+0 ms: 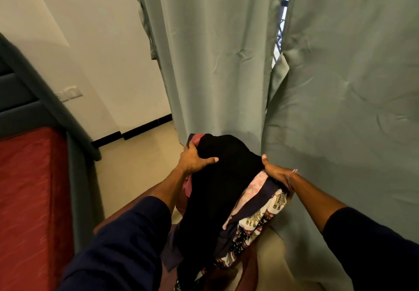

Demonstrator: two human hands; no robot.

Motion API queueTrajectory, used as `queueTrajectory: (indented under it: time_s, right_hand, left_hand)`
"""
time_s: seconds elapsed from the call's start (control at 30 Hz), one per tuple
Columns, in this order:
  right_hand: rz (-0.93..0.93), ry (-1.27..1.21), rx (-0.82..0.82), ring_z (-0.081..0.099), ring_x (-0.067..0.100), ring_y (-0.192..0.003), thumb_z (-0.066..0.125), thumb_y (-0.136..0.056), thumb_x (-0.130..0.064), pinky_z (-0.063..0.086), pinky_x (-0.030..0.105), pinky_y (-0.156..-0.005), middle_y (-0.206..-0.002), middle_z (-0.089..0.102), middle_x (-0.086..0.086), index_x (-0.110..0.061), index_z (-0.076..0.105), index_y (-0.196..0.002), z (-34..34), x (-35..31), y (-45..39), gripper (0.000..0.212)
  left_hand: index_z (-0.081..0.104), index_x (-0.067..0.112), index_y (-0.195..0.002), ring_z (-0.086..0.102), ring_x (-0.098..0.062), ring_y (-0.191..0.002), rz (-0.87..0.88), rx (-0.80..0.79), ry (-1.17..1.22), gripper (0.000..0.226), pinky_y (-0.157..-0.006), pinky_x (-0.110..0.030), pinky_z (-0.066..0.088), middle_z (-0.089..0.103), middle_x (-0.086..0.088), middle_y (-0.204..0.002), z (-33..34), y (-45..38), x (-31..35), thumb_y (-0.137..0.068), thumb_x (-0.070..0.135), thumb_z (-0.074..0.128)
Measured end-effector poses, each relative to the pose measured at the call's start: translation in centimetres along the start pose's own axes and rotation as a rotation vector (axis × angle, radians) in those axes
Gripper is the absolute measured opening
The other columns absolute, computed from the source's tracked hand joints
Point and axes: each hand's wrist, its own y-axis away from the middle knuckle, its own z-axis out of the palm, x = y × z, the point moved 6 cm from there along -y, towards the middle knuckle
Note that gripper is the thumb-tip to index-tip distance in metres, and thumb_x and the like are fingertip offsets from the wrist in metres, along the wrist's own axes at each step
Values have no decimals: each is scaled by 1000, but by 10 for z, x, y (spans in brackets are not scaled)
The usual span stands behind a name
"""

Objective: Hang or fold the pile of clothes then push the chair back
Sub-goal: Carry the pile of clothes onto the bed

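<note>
You're at the start: pile of clothes (pixel 217 190) heaped over the chair (pixel 247 265) top. Left hand (pixel 193 158) grips its left edge, right hand (pixel 275 173) its right. Next: lift it clear, then sort garments.

Pile of clothes (pixel 217 190) — a heaped bundle of several garments, lifted between two hands in front of the grey-green curtain (pixel 215 63), near the gap where its two panels meet. Top layer: a plain black garment (pixel 217 172), draped over the heap and hanging down toward the viewer. Beneath it on the side away from the curtain gap, a dusty pink fabric (pixel 189 188) shows at the edge. On the opposite side, a pale pink printed piece (pixel 260 183), a dark navy layer, and a white cloth with an elephant print (pixel 260 215) — all crumpled, unfolded, trailing downward.
</note>
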Motion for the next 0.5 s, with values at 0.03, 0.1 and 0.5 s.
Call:
queueTrajectory:
  time_s: [0.03, 0.1, 0.5]
  right_hand:
    - [102, -32, -59, 53, 46, -126, 31, -67, -100, 43, 64, -101, -126, 60, 25, -4, 47, -136, 2, 13, 3, 119]
    - [132, -100, -190, 59, 48, -114, 45, -57, -101, 48, 65, -89, -112, 62, 26, -5, 50, -124, 9, 24, 2, 117]
    - [-208, -542, 99, 70, 25, -102, 67, -50, -89, 54, 44, -99, -112, 74, 4, -21, 71, -115, 14, -9, -16, 94]
  left_hand:
    - [22, 26, -151, 42, -33, -137, 1, -1, 14, 143, -111, -51, 43, 38, -8, -152, 1, 1, -1, -34, 85, 79]
    - [15, 26, -153, 41, -32, -139, 3, -36, 57, 144, -113, -50, 40, 37, -6, -153, 7, 6, -3, -38, 76, 87]
    - [45, 10, -141, 57, -28, -124, -47, -211, 462, 100, -103, -43, 50, 57, -6, -136, 36, -1, 6, -60, 43, 93]
